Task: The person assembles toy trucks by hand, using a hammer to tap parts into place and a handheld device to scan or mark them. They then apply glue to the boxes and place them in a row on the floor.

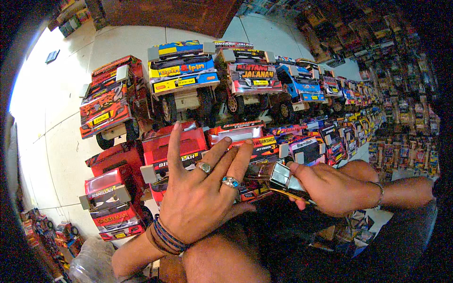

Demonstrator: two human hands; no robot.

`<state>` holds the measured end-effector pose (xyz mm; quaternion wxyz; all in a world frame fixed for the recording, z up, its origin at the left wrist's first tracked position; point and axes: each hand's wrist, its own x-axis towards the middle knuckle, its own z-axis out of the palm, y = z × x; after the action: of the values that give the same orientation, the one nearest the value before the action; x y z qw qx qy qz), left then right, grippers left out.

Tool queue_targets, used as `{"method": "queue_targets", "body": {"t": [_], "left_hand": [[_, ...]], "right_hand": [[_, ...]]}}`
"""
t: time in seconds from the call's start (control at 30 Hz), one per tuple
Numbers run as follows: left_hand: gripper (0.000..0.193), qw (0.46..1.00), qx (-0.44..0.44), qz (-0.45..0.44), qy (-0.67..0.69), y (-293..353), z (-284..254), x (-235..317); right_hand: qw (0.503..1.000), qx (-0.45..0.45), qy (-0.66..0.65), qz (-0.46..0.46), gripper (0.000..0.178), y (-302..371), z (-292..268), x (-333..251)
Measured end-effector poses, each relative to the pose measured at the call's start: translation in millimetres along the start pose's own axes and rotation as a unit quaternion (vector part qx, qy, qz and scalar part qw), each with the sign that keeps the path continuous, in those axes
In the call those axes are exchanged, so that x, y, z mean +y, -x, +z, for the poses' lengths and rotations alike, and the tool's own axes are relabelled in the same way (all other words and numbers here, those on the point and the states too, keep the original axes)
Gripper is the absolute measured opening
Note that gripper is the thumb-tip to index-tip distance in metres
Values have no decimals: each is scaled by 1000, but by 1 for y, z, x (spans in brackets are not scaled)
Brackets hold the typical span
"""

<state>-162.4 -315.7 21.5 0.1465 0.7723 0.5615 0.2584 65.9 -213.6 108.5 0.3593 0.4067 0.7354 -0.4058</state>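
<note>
My left hand (pixel 200 205), with rings on two fingers and cords round its wrist, is spread over the near row of toy trucks. Its fingers are stretched out and hold nothing. Just beyond them stands a red toy truck (pixel 174 144) with a clear windscreen. To the right, my right hand (pixel 332 188) is closed round a shiny silver-and-black rectangular thing (pixel 282 177). A thin yellow edge shows beneath that thing; its kind is unclear. Another red toy truck (pixel 111 200) stands left of my left wrist.
Behind, a second row holds an orange truck (pixel 106 106), a blue-and-yellow truck (pixel 183 70) and several more running right. A brown wooden panel (pixel 170 16) lies at the far edge of the tiled floor (pixel 56 108). Stacked goods (pixel 406 108) fill the right; clear plastic (pixel 92 262) lies near left.
</note>
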Motion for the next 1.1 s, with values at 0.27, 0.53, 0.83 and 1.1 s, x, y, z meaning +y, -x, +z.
{"method": "queue_targets", "body": {"t": [0.27, 0.53, 0.83, 1.1], "left_hand": [[98, 1000, 3, 11, -2, 0, 2, -1], [90, 1000, 4, 16, 0, 0, 1, -1], [88, 999, 17, 9, -25, -1, 7, -2], [90, 999, 20, 14, -49, 3, 12, -3]], "right_hand": [[996, 45, 52, -51, 46, -2, 10, 1], [922, 263, 201, -200, 40, -4, 31, 7], [948, 261, 131, -127, 26, -8, 37, 7], [843, 407, 280, -211, 31, -5, 53, 17]]}}
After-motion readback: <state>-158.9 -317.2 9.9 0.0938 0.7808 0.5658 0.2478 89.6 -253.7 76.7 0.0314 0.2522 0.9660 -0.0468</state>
